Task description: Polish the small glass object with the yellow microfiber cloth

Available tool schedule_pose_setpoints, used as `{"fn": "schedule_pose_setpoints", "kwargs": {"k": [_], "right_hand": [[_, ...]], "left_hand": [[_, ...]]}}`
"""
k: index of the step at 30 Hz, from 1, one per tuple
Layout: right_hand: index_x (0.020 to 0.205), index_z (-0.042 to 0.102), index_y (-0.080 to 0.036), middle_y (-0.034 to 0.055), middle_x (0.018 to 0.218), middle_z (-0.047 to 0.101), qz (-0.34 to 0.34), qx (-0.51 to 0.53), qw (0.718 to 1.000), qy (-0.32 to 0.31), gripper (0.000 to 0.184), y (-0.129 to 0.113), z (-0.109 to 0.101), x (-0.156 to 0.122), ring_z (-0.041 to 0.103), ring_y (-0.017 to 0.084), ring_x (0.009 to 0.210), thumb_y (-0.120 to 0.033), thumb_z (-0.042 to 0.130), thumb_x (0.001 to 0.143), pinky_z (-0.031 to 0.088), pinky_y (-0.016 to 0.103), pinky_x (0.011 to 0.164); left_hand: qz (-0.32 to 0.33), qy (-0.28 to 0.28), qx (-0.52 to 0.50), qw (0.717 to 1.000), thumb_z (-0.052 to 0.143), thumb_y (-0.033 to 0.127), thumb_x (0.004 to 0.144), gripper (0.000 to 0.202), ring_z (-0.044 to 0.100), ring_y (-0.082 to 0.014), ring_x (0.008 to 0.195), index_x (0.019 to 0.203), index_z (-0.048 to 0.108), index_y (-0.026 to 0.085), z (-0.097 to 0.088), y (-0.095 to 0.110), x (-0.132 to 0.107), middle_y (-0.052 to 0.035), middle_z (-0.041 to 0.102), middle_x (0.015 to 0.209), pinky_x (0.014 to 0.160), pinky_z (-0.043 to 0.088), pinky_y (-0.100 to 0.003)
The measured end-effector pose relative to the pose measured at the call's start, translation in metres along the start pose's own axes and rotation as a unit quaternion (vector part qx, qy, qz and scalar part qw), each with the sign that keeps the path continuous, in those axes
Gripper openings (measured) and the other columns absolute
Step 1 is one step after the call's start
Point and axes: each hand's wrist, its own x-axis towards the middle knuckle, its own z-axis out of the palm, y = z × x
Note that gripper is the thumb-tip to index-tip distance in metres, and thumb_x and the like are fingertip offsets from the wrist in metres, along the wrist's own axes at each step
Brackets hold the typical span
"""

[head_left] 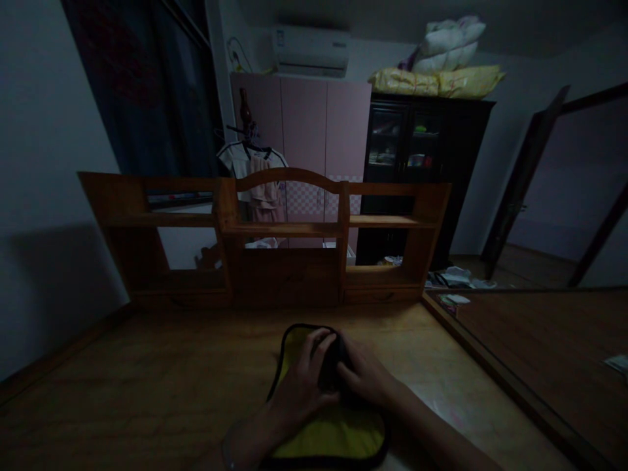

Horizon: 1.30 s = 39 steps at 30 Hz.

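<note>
A yellow cloth [343, 435] with a dark edging lies on the wooden bed board [161, 366]. Over its middle, both hands meet around a small dark object [330, 367], whose kind the dim light does not show. My left hand [305, 383] is curled against its left side, fingertips over the top. From the right, my right hand [364, 371] closes on the same object, with the thumb toward me. Much of the object is hidden behind the fingers.
A wooden shelf headboard [282, 229] with drawers stands across the far end of the board. A raised wooden rim [490, 366] runs along the right side. A white wall [53, 261] borders the left. Beyond are pink wardrobes [304, 124] and a dark cabinet [461, 150].
</note>
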Motion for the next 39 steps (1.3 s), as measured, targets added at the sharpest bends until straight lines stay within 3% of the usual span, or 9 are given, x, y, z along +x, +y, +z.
{"fn": "schedule_pose_setpoints", "kwargs": {"k": [7, 11, 18, 25, 33, 39], "right_hand": [[0.143, 0.031, -0.019, 0.0127, 0.138, 0.05, 0.002, 0.034, 0.999, 0.001, 0.059, 0.002, 0.001, 0.0, 0.049, 0.026, 0.121, -0.019, 0.047, 0.086, 0.039, 0.045, 0.103], [0.136, 0.041, -0.021, 0.0097, 0.129, 0.056, -0.019, 0.07, 0.997, 0.008, 0.049, -0.009, -0.005, 0.004, 0.054, 0.022, 0.113, -0.015, 0.044, 0.088, 0.042, 0.038, 0.099], [0.124, 0.05, -0.02, 0.007, 0.11, 0.063, -0.011, 0.085, 0.996, 0.01, 0.042, -0.016, -0.006, 0.005, 0.059, 0.019, 0.095, -0.011, 0.047, 0.083, 0.046, 0.031, 0.086], [0.131, 0.042, -0.018, 0.0103, 0.11, 0.065, 0.008, 0.021, 1.0, 0.016, 0.048, -0.007, -0.001, 0.004, 0.061, 0.022, 0.095, -0.018, 0.051, 0.084, 0.046, 0.031, 0.081], [0.112, 0.052, -0.017, 0.0083, 0.091, 0.07, 0.064, -0.06, 0.996, 0.014, 0.029, -0.004, 0.003, 0.006, 0.064, 0.02, 0.077, -0.025, 0.053, 0.085, 0.041, 0.025, 0.065], [0.104, 0.056, -0.016, 0.0075, 0.081, 0.071, 0.072, -0.124, 0.989, 0.024, 0.02, 0.002, 0.005, 0.007, 0.063, 0.018, 0.067, -0.026, 0.05, 0.088, 0.037, 0.024, 0.059]], "left_hand": [[0.019, -0.002, 0.021, 1.0, 0.079, 0.01, 0.063, 0.103, 0.025, -0.0286, 0.138, 0.145, 0.019, 0.026, -0.001, 0.001, 0.0, -0.0102, 0.018, 0.153, 0.112, 0.031, -0.047], [0.042, -0.023, 0.025, 0.999, 0.08, 0.01, 0.065, 0.109, 0.023, -0.0285, 0.14, 0.148, 0.01, 0.027, -0.003, 0.002, 0.0, -0.0117, 0.016, 0.155, 0.113, 0.03, -0.048], [0.051, -0.02, 0.037, 0.998, 0.078, 0.007, 0.062, 0.111, 0.026, -0.0302, 0.139, 0.148, 0.01, 0.026, -0.002, 0.001, 0.001, -0.0123, 0.013, 0.156, 0.111, 0.033, -0.05], [0.07, -0.031, 0.084, 0.994, 0.078, 0.011, 0.063, 0.105, 0.028, -0.0292, 0.138, 0.147, 0.016, 0.023, -0.003, 0.002, 0.002, -0.0145, 0.016, 0.154, 0.11, 0.033, -0.046], [0.068, -0.029, 0.135, 0.988, 0.079, 0.019, 0.063, 0.101, 0.039, -0.0328, 0.132, 0.146, 0.021, 0.022, -0.003, 0.002, 0.0, -0.0155, 0.014, 0.155, 0.103, 0.041, -0.045], [0.055, 0.015, 0.135, 0.989, 0.076, 0.019, 0.067, 0.091, 0.032, -0.0319, 0.136, 0.144, 0.027, 0.022, -0.002, 0.002, 0.001, -0.0119, 0.011, 0.156, 0.105, 0.041, -0.045]]}}
